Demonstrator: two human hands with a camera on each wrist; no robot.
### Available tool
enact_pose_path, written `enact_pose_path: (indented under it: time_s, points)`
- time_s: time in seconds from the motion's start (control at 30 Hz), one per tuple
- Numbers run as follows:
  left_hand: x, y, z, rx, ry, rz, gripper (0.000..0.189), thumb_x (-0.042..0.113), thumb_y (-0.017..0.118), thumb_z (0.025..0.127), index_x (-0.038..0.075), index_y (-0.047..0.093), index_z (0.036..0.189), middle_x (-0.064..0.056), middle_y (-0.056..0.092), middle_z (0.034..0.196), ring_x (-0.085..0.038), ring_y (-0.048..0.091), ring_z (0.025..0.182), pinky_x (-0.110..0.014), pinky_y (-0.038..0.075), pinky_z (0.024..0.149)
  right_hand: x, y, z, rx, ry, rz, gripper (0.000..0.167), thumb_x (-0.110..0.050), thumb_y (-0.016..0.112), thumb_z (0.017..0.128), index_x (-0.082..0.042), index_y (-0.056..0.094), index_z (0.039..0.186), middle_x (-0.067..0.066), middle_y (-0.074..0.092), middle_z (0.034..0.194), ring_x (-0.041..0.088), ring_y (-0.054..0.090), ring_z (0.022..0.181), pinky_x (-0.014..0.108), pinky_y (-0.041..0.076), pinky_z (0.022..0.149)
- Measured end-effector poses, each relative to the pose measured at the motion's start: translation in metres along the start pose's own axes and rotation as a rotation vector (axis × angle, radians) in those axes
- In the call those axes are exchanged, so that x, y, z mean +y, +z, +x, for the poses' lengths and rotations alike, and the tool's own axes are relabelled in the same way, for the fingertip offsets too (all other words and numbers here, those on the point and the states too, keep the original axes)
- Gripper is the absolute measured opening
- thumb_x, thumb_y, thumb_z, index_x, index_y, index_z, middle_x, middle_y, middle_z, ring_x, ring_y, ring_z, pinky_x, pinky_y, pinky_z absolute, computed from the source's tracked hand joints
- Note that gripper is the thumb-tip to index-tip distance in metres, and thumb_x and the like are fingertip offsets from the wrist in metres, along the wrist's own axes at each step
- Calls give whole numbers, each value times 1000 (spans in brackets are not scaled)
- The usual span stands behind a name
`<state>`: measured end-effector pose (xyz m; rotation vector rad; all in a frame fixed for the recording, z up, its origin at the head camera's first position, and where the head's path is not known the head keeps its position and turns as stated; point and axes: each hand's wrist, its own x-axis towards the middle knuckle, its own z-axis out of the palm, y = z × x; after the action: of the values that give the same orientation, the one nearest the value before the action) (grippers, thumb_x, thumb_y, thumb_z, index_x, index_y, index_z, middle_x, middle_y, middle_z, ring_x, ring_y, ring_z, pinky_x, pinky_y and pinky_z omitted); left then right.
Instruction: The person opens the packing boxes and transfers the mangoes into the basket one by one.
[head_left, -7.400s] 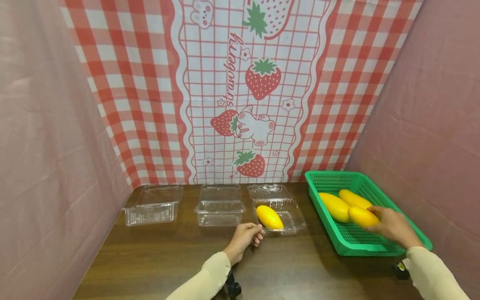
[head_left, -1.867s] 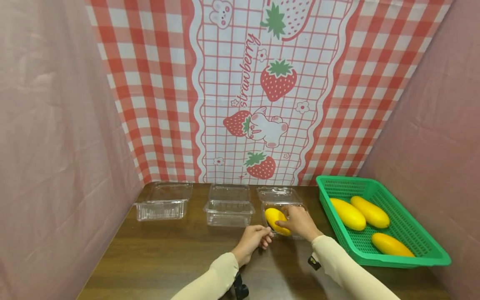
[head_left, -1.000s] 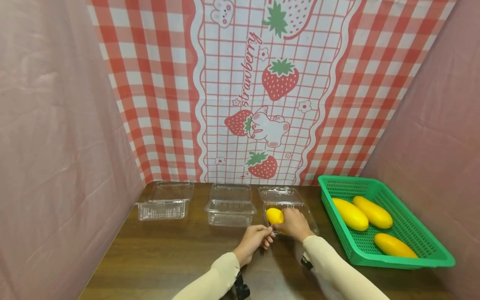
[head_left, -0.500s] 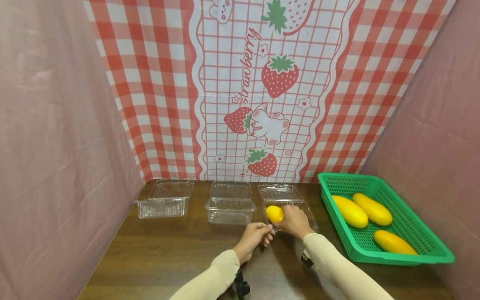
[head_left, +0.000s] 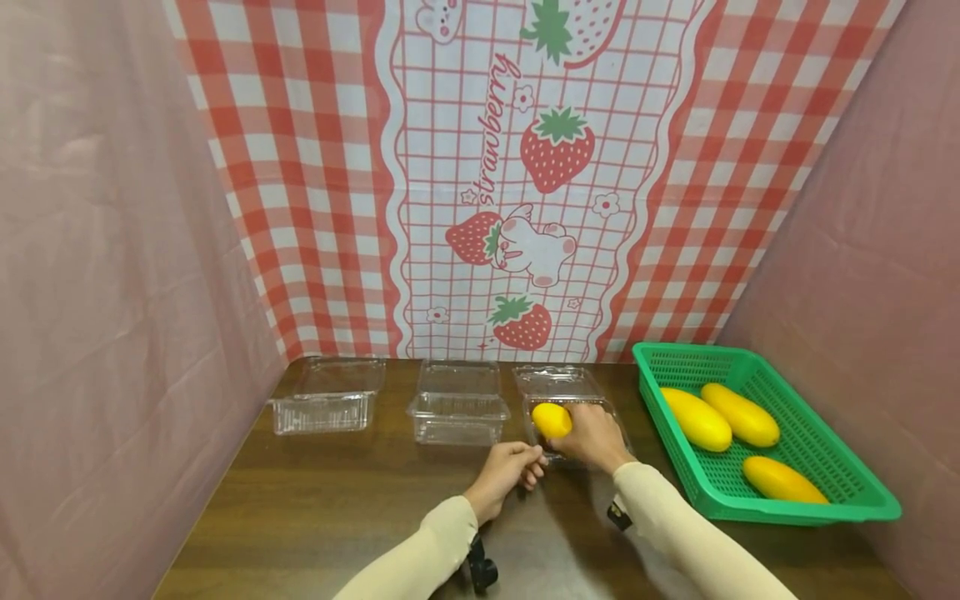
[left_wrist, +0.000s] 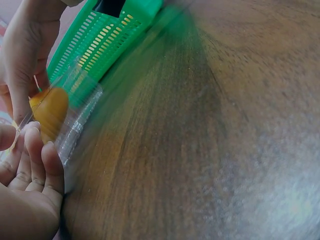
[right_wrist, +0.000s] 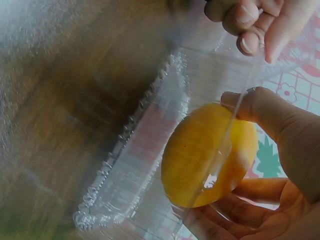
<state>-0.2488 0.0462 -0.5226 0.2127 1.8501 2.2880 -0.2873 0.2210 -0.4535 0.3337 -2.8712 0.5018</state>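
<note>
In the head view, my right hand [head_left: 594, 435] grips a yellow mango [head_left: 552, 420] in the rightmost clear plastic clamshell box [head_left: 615, 425], whose lid lies folded back. The right wrist view shows thumb and fingers curled round the mango [right_wrist: 200, 160], seen partly through the clear wall. My left hand [head_left: 508, 475] pinches the box's front left rim between thumb and fingers. From the left wrist, the left hand [left_wrist: 30, 175] is close below the mango [left_wrist: 51, 112], with the right hand [left_wrist: 27, 60] above it. My right hand hides much of the box's inside.
A green basket [head_left: 686, 492] stands to the right with three yellow mangoes [head_left: 738, 415] in it. Two more lidded clear boxes, one at the middle [head_left: 459, 421] and one at the left [head_left: 322, 414], stand open on the brown table [head_left: 337, 517]. A checked cloth [head_left: 300, 208] hangs behind.
My right hand has gone from the basket to the right box and taken hold of the mango there, which has turned. A mango now shows near the basket's front. The left hand stays at the rim.
</note>
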Motion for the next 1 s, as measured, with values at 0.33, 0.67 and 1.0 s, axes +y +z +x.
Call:
enact_pose_path:
  time_s: [0.33, 0.67, 1.0]
  points:
    - [0, 1, -1, -6, 5, 2, 31, 17, 64, 101, -13, 71, 96, -2, 62, 70, -9, 53, 56, -21, 49, 52, 1, -12, -2, 10, 1, 7, 43, -33, 91, 71, -5, 69, 95, 4, 57, 73, 25, 53, 63, 40, 44, 54]
    - [-3, -1, 1, -1, -2, 3, 31, 17, 63, 102, -12, 71, 97, -2, 62, 70, -9, 52, 56, -21, 49, 53, 7, -27, -1, 1, 2, -12, 53, -31, 89, 73, 2, 71, 111, 7, 64, 80, 22, 54, 65, 38, 45, 56]
    - [-1, -1, 0, 2, 3, -5, 31, 17, 64, 101, -14, 70, 98, -1, 62, 69, -9, 52, 56, -21, 49, 53, 9, -45, -6, 4, 3, 4, 59, -32, 88, 76, 5, 69, 117, 8, 64, 79, 20, 52, 61, 34, 43, 53]
